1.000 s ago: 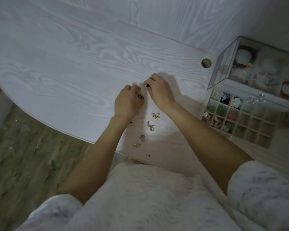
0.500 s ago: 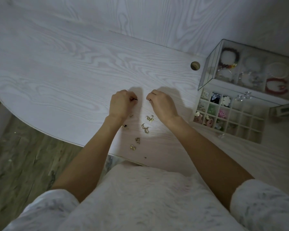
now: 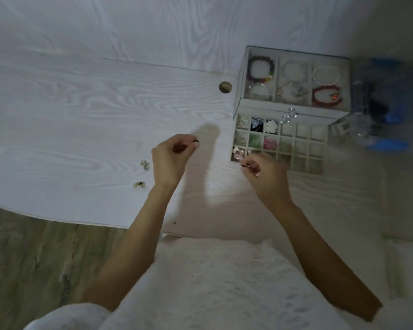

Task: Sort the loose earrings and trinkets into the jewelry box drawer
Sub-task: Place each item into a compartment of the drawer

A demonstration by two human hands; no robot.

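Two loose trinkets (image 3: 142,175) are lying on the desk (image 3: 69,115) at the left. The left hand (image 3: 169,158) is pinching a small dark earring (image 3: 195,141) in a narrow grip; the right hand (image 3: 265,172) is pinching a gold piece (image 3: 246,165) just beside the drawer (image 3: 279,146). It should be lowering each piece squarely over an empty cell before letting go.

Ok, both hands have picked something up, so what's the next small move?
Probably carry the right hand, pinching a small metallic trinket, over an unfilled cell of the white gridded drawer and release; it hovers at the drawer's near-left corner.
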